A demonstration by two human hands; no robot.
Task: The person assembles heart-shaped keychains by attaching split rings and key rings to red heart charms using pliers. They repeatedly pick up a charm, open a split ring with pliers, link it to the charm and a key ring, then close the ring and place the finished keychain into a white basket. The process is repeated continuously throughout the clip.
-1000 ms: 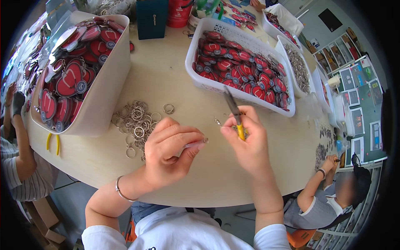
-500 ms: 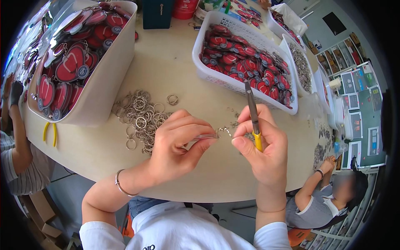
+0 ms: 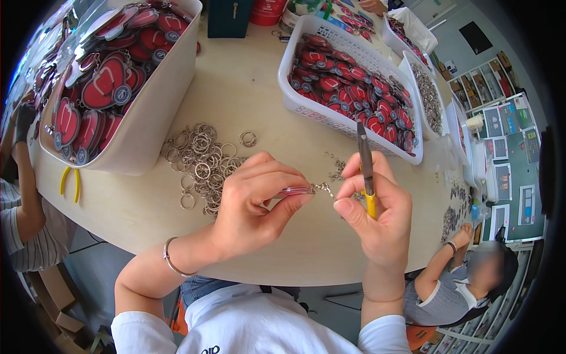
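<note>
My left hand (image 3: 253, 200) pinches a flat, clear-edged red keychain charm (image 3: 293, 191) between thumb and fingers, seen nearly edge-on. From the charm's end a short silver chain (image 3: 322, 186) runs to my right hand (image 3: 380, 218), whose thumb and forefinger are at its far end. That same hand also grips yellow-handled pliers (image 3: 365, 159), their dark jaws pointing up and away. Whether a ring or link sits at the right fingertips is too small to tell. Just beyond my left hand lies a pile of silver split rings (image 3: 203, 159), with a few rings (image 3: 247, 139) apart from it.
A white bin (image 3: 177, 112) heaped with red charms stands at left, a white basket (image 3: 289, 97) of similar charms at far right. Small metal fittings (image 3: 337, 169) lie beyond my right hand. Yellow-handled pliers (image 3: 76, 186) rest near the left edge. Co-workers (image 3: 448, 289) sit on both sides.
The charm in my left hand has tilted slightly and shows more of its red face. My right hand has shifted a little to the right with the pliers; the chain still spans both hands.
</note>
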